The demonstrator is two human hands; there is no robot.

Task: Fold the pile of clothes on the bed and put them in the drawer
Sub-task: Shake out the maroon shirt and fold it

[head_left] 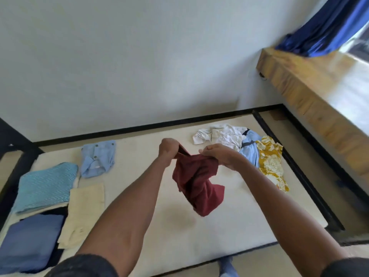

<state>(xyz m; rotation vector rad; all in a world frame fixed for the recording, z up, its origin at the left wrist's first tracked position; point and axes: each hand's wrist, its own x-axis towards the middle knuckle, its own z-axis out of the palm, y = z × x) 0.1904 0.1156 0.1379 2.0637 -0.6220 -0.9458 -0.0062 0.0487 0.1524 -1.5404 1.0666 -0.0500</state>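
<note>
Maroon garment [196,180] hangs crumpled in the air above the middle of the bed [155,226], held up by both hands. The left hand [168,147] grips its top edge with curled fingers, knuckles toward the far wall. The right hand [219,155] pinches the same edge just to the right, thumb on top. The two hands are close together but not touching, and the cloth bunches between them and droops down toward the near side.

At the far right of the bed lies the unfolded pile: a white garment [219,135] farthest back, a light blue piece [249,149] beside it, and a yellow floral piece [271,162] at the right edge, all overlapping.

On the left side lie folded things. A light blue shirt [97,157] with buttons sits at the far left of centre. Nearer is a teal textured fold [46,186], just beside a cream fold [83,212]. A dark blue fold [30,240] rests at the near left corner.

A black frame [299,172] runs along the bed's right side. Beyond it on the right stands a wooden ledge [311,84], with a blue curtain [327,27] above it.
</note>
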